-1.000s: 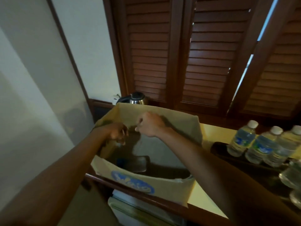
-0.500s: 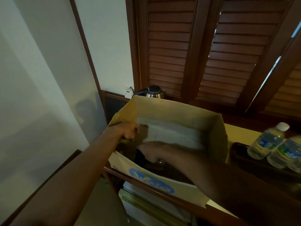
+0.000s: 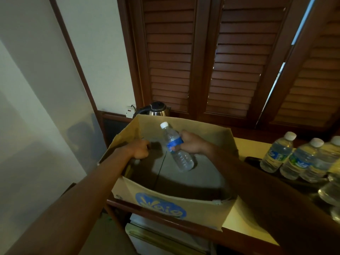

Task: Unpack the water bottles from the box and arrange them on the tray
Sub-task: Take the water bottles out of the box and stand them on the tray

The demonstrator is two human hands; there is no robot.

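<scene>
over the open box point(image 3: 165, 205) my right hand point(image 3: 191, 143) grips a bottle point(image 3: 175, 148) round its blue label, fingers curled about the middle. the bottle is tilted, white cap up and away from me, base down toward the box floor, and it touches nothing but my hand. my left hand point(image 3: 140, 149) is curled over the box's left wall, holding the cardboard at the rim. i see no other bottles inside the box, only the grey bottom flaps and a dark seam; my arms hide part of it. the box sits at the left end of the pale surface point(image 3: 244, 223), its near wall with a blue logo hanging at the wooden edge. to the right, well apart from the box, a dark tray point(image 3: 253, 160) carries upright bottles point(image 3: 294, 159) standing close together, some cut off by the frame edge. behind the box stands a kettle point(image 3: 157, 109) beside a wall socket point(image 3: 129, 111), with wooden shutters point(image 3: 202, 57) above.
</scene>
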